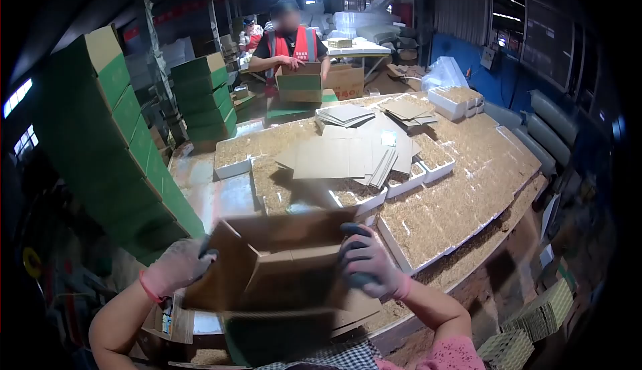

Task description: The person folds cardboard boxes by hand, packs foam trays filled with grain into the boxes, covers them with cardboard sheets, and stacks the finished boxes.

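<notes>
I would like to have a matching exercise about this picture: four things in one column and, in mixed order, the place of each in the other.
Things
1. Open box
2. Flat cardboard sheets
3. Tall green stack
4. Nearer co-worker's hands

Places
A. At another box, across the work area
B. Between the left hand and the right hand
C. On top of the white trays
D. Standing at the picture's left side

Pairs: 1-B; 2-C; 3-D; 4-A

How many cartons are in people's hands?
2. Near carton between the wearer's left hand and right hand; far carton in the hands of the co-worker farther back. The background person's hands are unclear, so another may be hidden.
</notes>
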The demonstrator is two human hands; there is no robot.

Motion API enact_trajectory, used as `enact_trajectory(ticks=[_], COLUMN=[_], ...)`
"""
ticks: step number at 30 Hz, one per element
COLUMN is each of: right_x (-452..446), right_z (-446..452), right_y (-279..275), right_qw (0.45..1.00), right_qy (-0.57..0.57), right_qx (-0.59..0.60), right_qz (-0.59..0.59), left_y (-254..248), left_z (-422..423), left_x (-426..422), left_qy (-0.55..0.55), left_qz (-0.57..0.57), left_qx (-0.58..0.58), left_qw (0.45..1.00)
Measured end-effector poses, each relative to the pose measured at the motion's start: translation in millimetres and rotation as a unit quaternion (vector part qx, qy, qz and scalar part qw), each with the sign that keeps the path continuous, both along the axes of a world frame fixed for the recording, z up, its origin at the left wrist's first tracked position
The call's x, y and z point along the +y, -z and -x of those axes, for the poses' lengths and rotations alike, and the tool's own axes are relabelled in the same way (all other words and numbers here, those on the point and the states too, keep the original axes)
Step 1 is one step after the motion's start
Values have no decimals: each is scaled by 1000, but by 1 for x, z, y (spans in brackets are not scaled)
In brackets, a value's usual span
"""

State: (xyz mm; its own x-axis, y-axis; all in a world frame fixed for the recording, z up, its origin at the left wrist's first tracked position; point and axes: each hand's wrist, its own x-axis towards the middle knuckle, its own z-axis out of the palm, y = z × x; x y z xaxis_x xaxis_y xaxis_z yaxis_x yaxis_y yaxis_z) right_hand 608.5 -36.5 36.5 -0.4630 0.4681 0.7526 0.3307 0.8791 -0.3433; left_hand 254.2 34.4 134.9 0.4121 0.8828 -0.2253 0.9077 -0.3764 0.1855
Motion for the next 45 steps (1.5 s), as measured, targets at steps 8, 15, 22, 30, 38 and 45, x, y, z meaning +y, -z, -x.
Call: enact_trajectory(ticks=[8, 15, 22, 30, 38, 45], right_x=[34, 125, 48, -86, -15, -44], right_z=[61, 27, 34, 36, 152, 58], right_y=[49, -20, 68, 157, 22, 63], right_qw=[911, 870, 947, 709, 975, 950], right_qy=[27, 389, 286, 14, 94, 172], right_qx=[-406, -268, -47, 314, -192, 188], right_qz=[64, 141, 138, 632, 56, 181], left_y=[66, 154, 52, 123, 196, 236], left_z=[-83, -136, -109, 15, 41, 76], left_x=[-37, -31, -32, 24, 7, -5], left_qy=[475, 511, 385, 256, -39, -260], left_qz=[-307, 12, -121, -193, 72, 60], left_qx=[-172, -107, -52, -258, -717, -589], left_qw=[806, 853, 913, 911, 692, 763])
